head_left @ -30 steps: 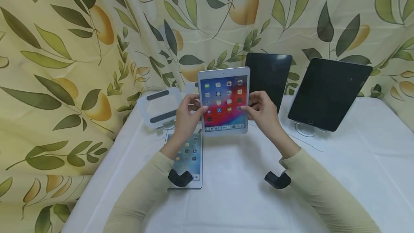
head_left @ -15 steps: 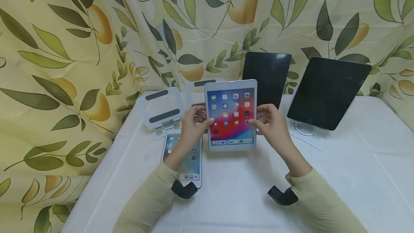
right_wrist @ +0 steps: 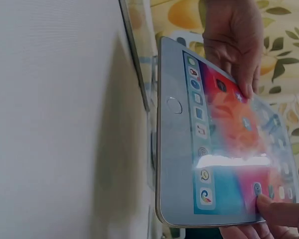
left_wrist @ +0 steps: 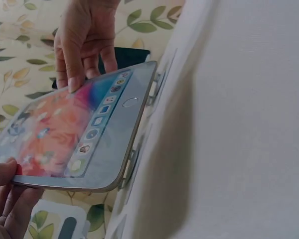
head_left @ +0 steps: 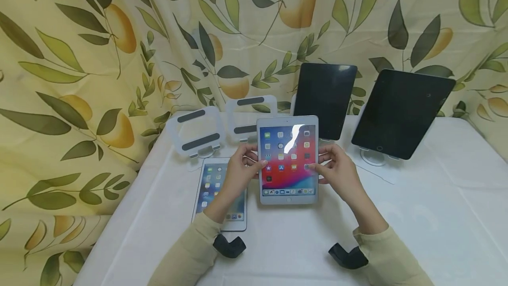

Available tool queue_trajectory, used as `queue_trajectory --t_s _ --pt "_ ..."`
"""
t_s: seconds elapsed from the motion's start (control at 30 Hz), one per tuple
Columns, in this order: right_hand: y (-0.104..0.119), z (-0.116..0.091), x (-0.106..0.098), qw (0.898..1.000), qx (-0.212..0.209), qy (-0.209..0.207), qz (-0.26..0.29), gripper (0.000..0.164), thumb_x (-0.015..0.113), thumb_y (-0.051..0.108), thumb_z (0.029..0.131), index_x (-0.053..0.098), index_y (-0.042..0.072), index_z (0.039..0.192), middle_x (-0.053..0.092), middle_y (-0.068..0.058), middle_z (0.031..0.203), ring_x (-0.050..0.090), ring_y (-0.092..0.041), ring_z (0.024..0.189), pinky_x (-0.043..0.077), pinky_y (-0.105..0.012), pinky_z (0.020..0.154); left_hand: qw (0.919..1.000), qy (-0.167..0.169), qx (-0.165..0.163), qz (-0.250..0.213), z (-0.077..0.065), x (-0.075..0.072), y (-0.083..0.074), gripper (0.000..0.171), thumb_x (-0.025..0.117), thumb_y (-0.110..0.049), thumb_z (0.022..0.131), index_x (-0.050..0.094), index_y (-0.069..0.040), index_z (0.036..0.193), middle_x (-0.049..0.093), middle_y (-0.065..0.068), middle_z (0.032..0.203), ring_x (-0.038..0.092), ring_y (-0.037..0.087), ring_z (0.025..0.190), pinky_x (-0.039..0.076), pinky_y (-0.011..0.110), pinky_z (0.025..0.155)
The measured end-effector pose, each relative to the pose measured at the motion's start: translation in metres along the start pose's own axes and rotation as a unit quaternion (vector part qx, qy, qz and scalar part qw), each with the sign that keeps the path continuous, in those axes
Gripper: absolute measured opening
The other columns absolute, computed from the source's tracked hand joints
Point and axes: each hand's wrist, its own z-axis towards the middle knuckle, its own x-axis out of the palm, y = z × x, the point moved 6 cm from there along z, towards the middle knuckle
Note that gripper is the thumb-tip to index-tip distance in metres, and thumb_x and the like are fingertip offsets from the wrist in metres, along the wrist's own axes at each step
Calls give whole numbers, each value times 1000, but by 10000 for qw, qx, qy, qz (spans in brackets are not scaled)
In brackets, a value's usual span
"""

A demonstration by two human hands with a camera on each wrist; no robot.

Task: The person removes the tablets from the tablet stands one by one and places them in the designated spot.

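A white-framed tablet (head_left: 288,162) with a lit red and blue home screen is held upright above the table, tilted back. My left hand (head_left: 243,169) pinches its left edge, thumb on the glass and fingers behind. On the opposite edge my right hand (head_left: 339,173) grips it the same way. Both wrist views show the tablet's home-button end clear of the cloth. A second white tablet (head_left: 206,184), also lit, lies flat on the table below my left forearm, which covers part of it.
Two bare white stands (head_left: 200,130) with dark pads are at the back left, the second stand (head_left: 251,100) partly behind the held tablet. Two dark-screened tablets lean on stands at the back right: a smaller tablet (head_left: 325,100) and a larger tablet (head_left: 402,114). White cloth (head_left: 293,250) covers the table.
Both hands have brought the held tablet down and slightly right, toward the body. The second bare stand has come into sight behind it. A bright reflection now shows on its screen.
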Motion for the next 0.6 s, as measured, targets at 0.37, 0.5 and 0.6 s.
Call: queue_trajectory --t_s 0.37,0.5,0.6 --pt "-14 3 15 9974 308 658 -19 48 69 14 86 41 -2 122 55 -19 104 58 -25 86 58 -38 63 9945 522 -482 768 1 -5 14 38 74 -9 81 52 -2 112 53 10 89 58 15 69 57 30 59" --pt "-20 2 20 9943 598 875 -73 48 70 11 84 40 -3 120 53 -18 101 59 -25 87 58 -36 62 9891 821 -472 1129 3 -4 20 38 74 -11 80 52 -1 109 53 9 87 57 14 63 56 27 56" --pt "-25 4 24 9919 783 986 -149 50 71 11 83 40 -4 119 53 -17 99 60 -26 88 58 -36 61 9833 974 -532 1444 3 -3 22 36 75 -12 80 53 -2 107 54 7 84 57 14 59 54 26 56"
